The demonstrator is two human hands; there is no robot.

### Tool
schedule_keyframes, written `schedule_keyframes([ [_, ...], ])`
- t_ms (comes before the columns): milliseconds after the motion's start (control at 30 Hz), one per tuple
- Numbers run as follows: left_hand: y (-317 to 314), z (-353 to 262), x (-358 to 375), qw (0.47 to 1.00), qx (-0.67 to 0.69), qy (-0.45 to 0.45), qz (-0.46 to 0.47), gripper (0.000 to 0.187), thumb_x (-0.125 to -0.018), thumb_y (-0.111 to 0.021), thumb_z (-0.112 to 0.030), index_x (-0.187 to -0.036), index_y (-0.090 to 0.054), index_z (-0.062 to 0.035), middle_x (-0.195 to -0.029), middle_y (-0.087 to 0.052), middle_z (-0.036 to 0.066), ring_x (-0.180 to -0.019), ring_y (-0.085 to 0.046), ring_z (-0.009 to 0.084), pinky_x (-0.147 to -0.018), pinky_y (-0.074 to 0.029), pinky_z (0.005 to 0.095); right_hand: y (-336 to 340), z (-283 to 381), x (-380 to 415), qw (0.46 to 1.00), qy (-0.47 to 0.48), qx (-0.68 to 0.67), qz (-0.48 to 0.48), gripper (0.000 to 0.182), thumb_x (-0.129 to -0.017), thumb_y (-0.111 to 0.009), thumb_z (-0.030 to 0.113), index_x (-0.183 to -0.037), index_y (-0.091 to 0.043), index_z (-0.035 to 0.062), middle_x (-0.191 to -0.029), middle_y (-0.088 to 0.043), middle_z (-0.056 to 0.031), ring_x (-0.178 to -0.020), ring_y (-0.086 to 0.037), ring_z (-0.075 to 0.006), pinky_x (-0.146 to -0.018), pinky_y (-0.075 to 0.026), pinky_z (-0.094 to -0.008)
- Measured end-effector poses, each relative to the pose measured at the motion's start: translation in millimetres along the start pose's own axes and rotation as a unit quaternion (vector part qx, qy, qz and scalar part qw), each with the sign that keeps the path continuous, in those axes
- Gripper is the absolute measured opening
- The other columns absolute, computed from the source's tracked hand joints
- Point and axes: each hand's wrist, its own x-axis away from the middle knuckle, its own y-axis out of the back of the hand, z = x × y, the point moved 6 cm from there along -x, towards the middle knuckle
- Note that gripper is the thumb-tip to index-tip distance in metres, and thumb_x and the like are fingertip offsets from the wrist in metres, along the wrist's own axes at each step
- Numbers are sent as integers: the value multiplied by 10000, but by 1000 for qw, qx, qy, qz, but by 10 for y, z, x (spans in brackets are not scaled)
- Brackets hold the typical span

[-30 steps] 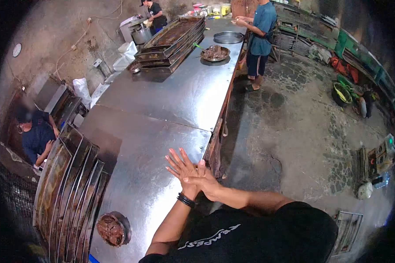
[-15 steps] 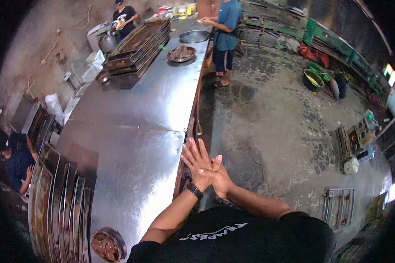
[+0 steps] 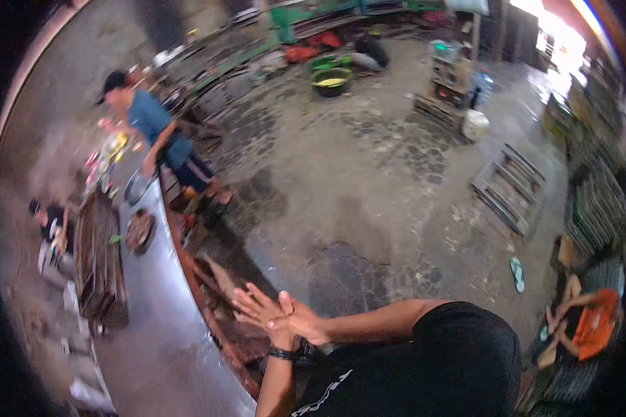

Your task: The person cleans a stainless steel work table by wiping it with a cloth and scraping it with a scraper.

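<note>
My left hand (image 3: 259,311) is open, its fingers stretched toward the upper left. A dark bracelet circles its wrist. My right hand (image 3: 307,324) presses against it near the thumbs, and most of its fingers are hidden. No object shows in either hand. Both are above the dark side of a long metal table (image 3: 163,347), beyond its right edge. On that table, farther off, lie a round pan of brown paste (image 3: 140,231), a stack of long trays (image 3: 102,260) and a grey round pan (image 3: 138,187).
A person in a blue shirt (image 3: 163,132) stands at the table's far end, another (image 3: 53,229) beyond the trays. Someone in orange (image 3: 597,323) sits at the right. A metal frame (image 3: 508,187), a sandal (image 3: 517,274) and a black tub (image 3: 332,82) are on the floor.
My view has swung to the right, bringing more floor and the person in orange into sight. My hands remain together. The near trays and near paste pan have left the view.
</note>
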Motion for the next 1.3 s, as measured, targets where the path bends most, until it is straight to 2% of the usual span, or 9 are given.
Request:
schedule_keyframes([
  [167,-269,-578,-161,993,84,-51,59,797,-870,-312,-617,-1452,-154,-97,-1510,-47,191,-1369,-55,440,-1047,-83,628,589,101,-170,998,26,30,-46,510,-752,-662,28,-1212,-444,1,-1187,-511,-72,-1112,-463,-181,-942,-379,-337],
  [333,-113,-772,-159,990,113,-58,63,805,-874,-318,-619,-1453,-137,-89,-1507,-52,199,-1368,-54,443,-1036,-123,631,795,94,-168,994,-62,49,-77,483,-724,-716,77,-1149,-494,18,-1125,-525,-60,-1066,-479,-184,-942,-367,-333],
  [467,-61,-388,-48,995,69,47,57,812,-875,-317,-619,-1451,-137,-75,-1502,-55,215,-1365,-56,448,-1037,-117,631,472,-38,-218,987,-117,108,30,547,-757,-725,189,-1204,-489,-19,-1140,-545,-87,-1045,-500,-185,-906,-396,-327],
  [633,244,520,408,969,13,244,44,850,-846,-402,-604,-1442,-168,-45,-1501,-41,223,-1371,12,438,-1048,-20,619,-218,-539,-149,955,-223,165,107,542,-738,-675,61,-1227,-458,-24,-1143,-537,-97,-1063,-509,-194,-908,-409,-326],
  [800,759,1081,1271,907,-3,420,-12,824,-846,-445,-554,-1430,-195,-29,-1501,-49,218,-1372,9,434,-1048,-26,622,-608,-1514,270,900,-333,146,242,527,-722,-685,51,-1197,-471,-23,-1142,-552,-93,-1051,-528,-191,-908,-422,-315],
  [933,1313,1284,1945,868,-30,492,-65,848,-865,-422,-572,-1447,-109,-41,-1503,55,211,-1366,72,442,-1030,-4,653,-1023,-1838,878,812,-423,210,344,556,-765,-698,100,-1245,-444,-16,-1189,-527,-113,-1121,-484,-198,-969,-368,-338],
  [1033,1640,1471,2648,825,-66,554,-89,855,-873,-359,-612,-1452,-72,-51,-1499,80,213,-1362,118,436,-1024,23,655,-1254,-2291,1462,747,-476,217,411,659,-781,-686,102,-1327,-341,-25,-1255,-471,-139,-1172,-445,-224,-996,-339,-351],
  [1267,2704,1662,4060,742,-175,624,-169,837,-878,-373,-573,-1452,-70,-45,-1494,63,239,-1354,115,461,-1010,39,660,-1737,-2862,2870,683,-476,158,532,614,-822,-610,91,-1349,-308,-2,-1299,-421,-103,-1240,-371,-222,-1054,-257,-347],
  [1300,2806,1666,4226,732,-180,632,-179,830,-879,-373,-569,-1452,-73,-48,-1493,59,240,-1354,113,461,-1010,39,661,-1817,-2856,3050,672,-467,157,553,570,-863,-554,148,-1354,-305,5,-1306,-420,-101,-1253,-360,-222,-1074,-230,-351],
])
